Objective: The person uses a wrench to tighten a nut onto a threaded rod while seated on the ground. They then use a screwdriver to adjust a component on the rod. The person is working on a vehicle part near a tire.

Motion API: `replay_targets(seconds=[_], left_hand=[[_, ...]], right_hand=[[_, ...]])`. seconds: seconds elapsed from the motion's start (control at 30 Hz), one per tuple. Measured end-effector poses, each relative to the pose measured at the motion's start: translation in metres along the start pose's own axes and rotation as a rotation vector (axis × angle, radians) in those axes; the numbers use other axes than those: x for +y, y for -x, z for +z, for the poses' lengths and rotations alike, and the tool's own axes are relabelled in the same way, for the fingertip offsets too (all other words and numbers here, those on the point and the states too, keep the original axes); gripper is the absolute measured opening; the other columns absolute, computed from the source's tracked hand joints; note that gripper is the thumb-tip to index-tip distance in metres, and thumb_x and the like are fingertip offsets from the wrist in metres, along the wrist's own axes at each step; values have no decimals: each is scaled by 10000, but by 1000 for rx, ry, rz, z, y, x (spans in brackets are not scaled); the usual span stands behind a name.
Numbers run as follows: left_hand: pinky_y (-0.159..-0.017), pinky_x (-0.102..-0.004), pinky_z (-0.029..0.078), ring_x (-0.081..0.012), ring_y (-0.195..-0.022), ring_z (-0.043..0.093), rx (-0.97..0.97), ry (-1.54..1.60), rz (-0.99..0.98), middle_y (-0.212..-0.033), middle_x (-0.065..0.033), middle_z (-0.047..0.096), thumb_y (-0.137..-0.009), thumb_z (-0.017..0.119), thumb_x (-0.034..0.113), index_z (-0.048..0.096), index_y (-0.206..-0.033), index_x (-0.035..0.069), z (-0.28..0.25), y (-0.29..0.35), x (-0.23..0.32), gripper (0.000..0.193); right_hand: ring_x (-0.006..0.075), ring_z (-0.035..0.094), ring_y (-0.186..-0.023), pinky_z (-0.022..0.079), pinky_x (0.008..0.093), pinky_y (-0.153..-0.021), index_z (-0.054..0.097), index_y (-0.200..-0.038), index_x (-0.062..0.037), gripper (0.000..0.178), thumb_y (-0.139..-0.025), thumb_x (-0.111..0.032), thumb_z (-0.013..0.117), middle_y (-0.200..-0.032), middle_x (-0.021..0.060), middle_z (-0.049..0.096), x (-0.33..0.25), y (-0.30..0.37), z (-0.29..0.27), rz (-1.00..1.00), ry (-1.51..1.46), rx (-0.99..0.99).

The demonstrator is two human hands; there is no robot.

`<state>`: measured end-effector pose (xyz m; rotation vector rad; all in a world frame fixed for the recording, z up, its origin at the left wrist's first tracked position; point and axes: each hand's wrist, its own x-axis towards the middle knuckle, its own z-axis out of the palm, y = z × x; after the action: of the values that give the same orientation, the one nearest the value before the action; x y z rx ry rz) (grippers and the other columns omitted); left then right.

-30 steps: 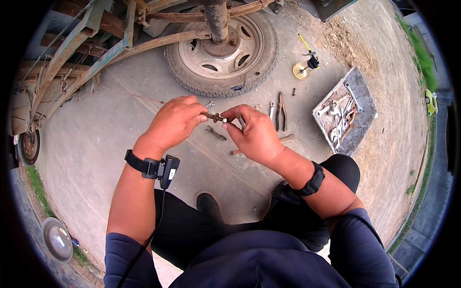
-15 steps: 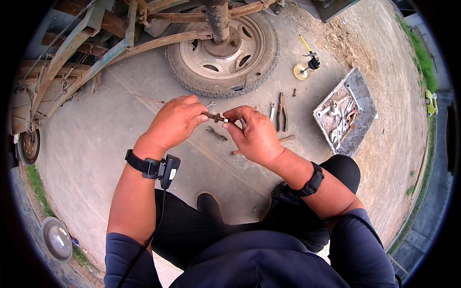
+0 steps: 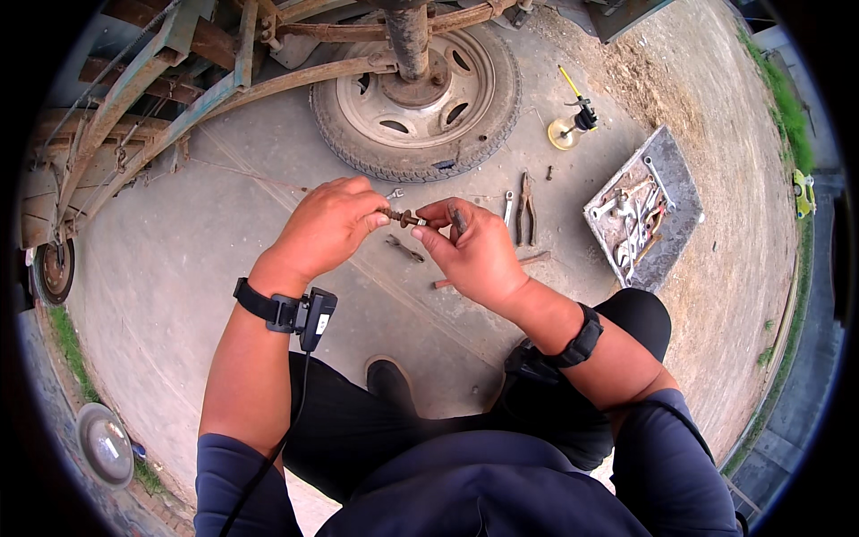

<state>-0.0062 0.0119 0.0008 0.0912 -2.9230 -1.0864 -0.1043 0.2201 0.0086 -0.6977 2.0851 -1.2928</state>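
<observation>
Both hands are raised over the concrete ground [image 3: 206,268], meeting at a small rusty bolt [image 3: 400,216] held level between them. The left hand [image 3: 327,228] is curled narrow, its fingertips pinched on the bolt's left end. The right hand [image 3: 474,255] is likewise closed in, thumb and forefinger gripping the nut [image 3: 420,220] at the bolt's right end; the other fingers are folded loosely. Each wrist wears a black band, and the left one carries a small black device with a cord running down the forearm. Beyond the hands a worn truck wheel [image 3: 416,94] lies flat under a rusty axle and frame. On the ground just past the right hand lie a spanner [image 3: 508,208] and pliers [image 3: 525,208], side by side, with a second spanner [image 3: 404,249] below the bolt. Further right a shallow grey metal tray [image 3: 676,183] holds assorted wrenches. A yellow-handled oil can [image 3: 573,121] stands near the wheel's right edge. A dark shoe [image 3: 392,385] shows between the person's knees.
</observation>
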Motion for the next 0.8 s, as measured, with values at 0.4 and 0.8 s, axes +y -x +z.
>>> replay_targets(seconds=[0.4, 0.8], left_hand=[[-813, -450, 491, -326, -923, 617, 6, -11, 18, -912, -92, 631, -910, 699, 186, 709, -991, 81, 0, 0, 0, 132], [-776, -446, 487, -335, -892, 608, -3, -9, 60, -900, -101, 610, -917, 680, 173, 687, -983, 63, 0, -2, -1, 129]], right_hand=[[289, 698, -777, 549, 376, -688, 707, -1011, -61, 182, -856, -125, 779, -951, 124, 700, 5, -1, -1, -264, 172, 41], [386, 681, -744, 536, 441, -692, 692, -967, -15, 267, -951, -281, 698, -820, 201, 694, 10, -4, -1, -189, 245, 34]])
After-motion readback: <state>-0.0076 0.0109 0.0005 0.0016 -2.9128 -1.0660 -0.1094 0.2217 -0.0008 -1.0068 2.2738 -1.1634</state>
